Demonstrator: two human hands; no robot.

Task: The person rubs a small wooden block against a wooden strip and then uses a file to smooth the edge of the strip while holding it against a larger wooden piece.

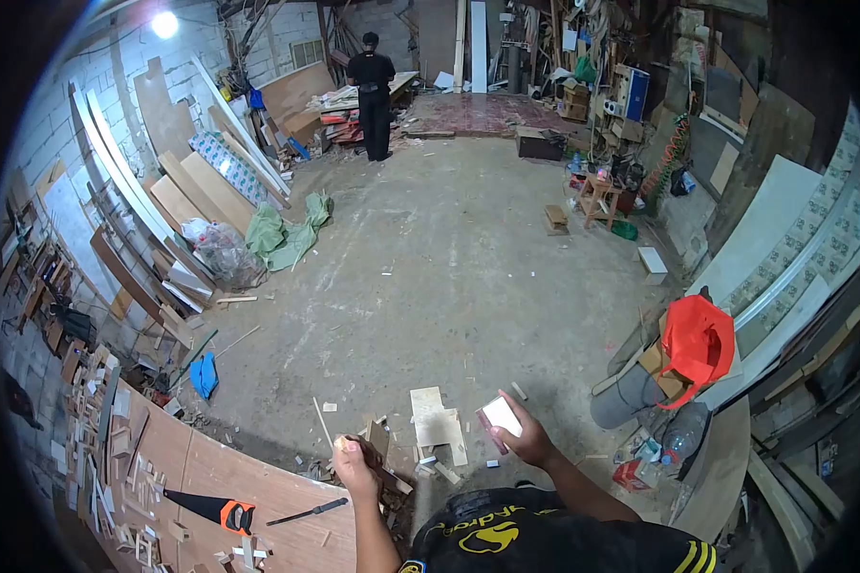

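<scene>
My left hand (355,472) is closed, with a small pale wooden piece (342,443) pinched at its fingertips. A thin wooden stick (322,422) slants up beside those fingers. In my right hand (532,443) is a flat rectangular block (502,417), white on its face and reddish along one edge, gripped between thumb and fingers. The two hands are apart, in front of my body. Left of my left hand, a handsaw (215,510) with an orange and black handle lies on the wooden workbench (287,544), beside a long dark narrow tool (306,512).
Small wood offcuts (143,492) are scattered on the bench's left. A notched pale board (437,420) lies on the floor between my hands. On the right stands a grey bin (626,399) with a red bag (699,344). A person (371,95) stands at a far table.
</scene>
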